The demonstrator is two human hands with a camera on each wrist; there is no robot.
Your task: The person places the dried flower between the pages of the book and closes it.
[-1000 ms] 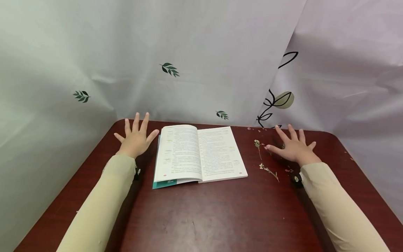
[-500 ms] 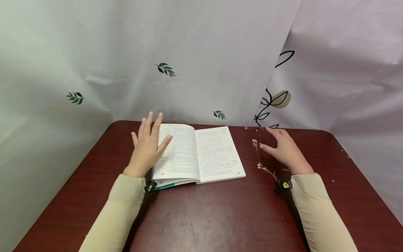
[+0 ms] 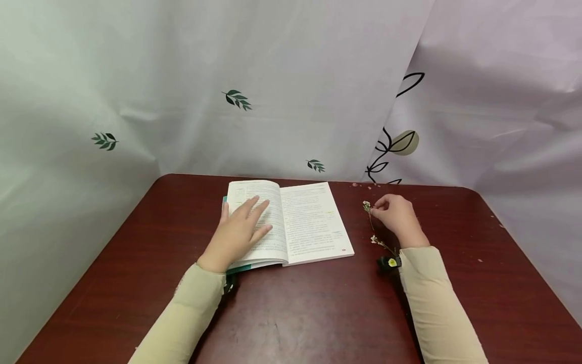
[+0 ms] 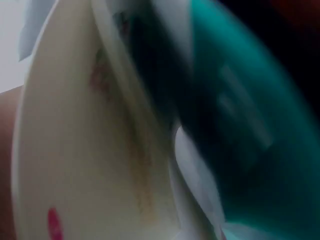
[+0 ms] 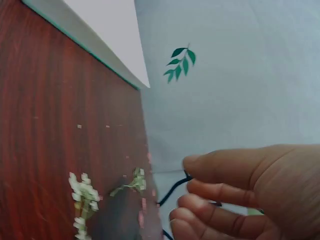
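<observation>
An open book (image 3: 313,222) with a teal cover lies on the table, its printed pages facing up. My left hand (image 3: 234,235) is over the left page with its fingers spread; whether it touches the paper cannot be told. Blurred page edges and the teal cover (image 4: 265,150) fill the left wrist view. My right hand (image 3: 397,215) is bent at the fingers beside a small sprig with white blossoms (image 3: 366,206). In the right wrist view a gap shows between thumb and fingers, and the sprig (image 5: 138,181) is apart from them. A second white-flowered sprig (image 3: 379,241) lies nearer me.
The dark red table (image 3: 309,313) extends toward me. Pink petal bits (image 3: 364,186) are scattered near its back edge. Pale cloth (image 3: 282,76) with printed leaves hangs behind and at both sides. A black strap (image 3: 389,263) is on my right wrist.
My left hand has come right from beside the book to over its left page. My right hand has moved left toward the sprig, its spread fingers bending and drawing closer together.
</observation>
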